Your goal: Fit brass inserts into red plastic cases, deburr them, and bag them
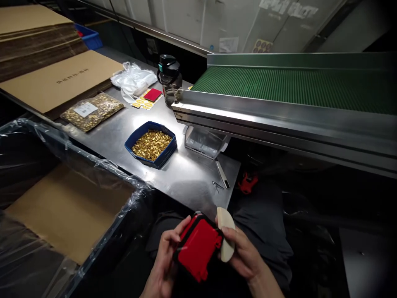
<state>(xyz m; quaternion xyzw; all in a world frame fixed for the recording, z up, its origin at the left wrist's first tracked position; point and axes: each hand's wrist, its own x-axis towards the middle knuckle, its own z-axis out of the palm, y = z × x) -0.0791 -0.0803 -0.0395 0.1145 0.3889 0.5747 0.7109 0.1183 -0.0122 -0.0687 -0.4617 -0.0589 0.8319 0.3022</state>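
Observation:
My left hand [167, 252] is closed round the left side of a small red case with black edges [200, 250], held above my lap. In my right hand [245, 254] is a cream half-round piece [228, 236], gripped between thumb and fingers, its flat side toward the case. The piece is at the case's right edge; whether they touch I cannot tell. Beyond my hands, on the metal table [192, 182], lie a white-handled cutter [222, 174] and a small metal clip-like item [217, 185]. A blue tray [169, 155] there holds many small gold-coloured pieces [151, 145].
A green-belted conveyor [279, 87] runs to the right. A plastic-lined bin [136, 186] stands at left. Farther back are a bag of gold pieces [99, 114], a dark bottle [170, 80], a clear tray [203, 140] and cardboard [71, 78]. Another red item [248, 182] sits near my knee.

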